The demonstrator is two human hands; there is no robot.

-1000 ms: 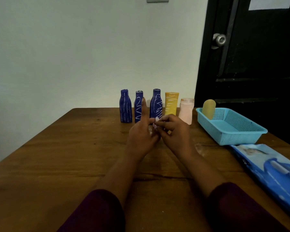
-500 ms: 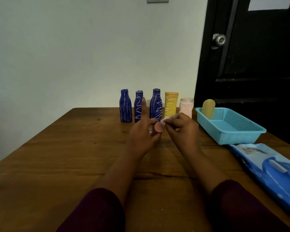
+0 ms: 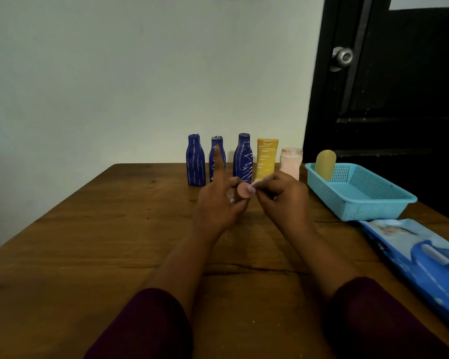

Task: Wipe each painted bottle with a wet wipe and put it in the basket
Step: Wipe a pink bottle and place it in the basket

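While left hand grips pink bottle, index raised, right hand pinches wipe.

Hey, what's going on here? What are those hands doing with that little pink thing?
A person is cleaning something. Their left hand holds a small pink round thing, index finger sticking up, and their right hand pinches a bit of white wipe against it. At the back of the table stand three blue bottles, a yellow tube and a pale pink bottle, not yet in the basket. One yellowish bottle is in the basket's far corner. The pack of wipes lies on the right.
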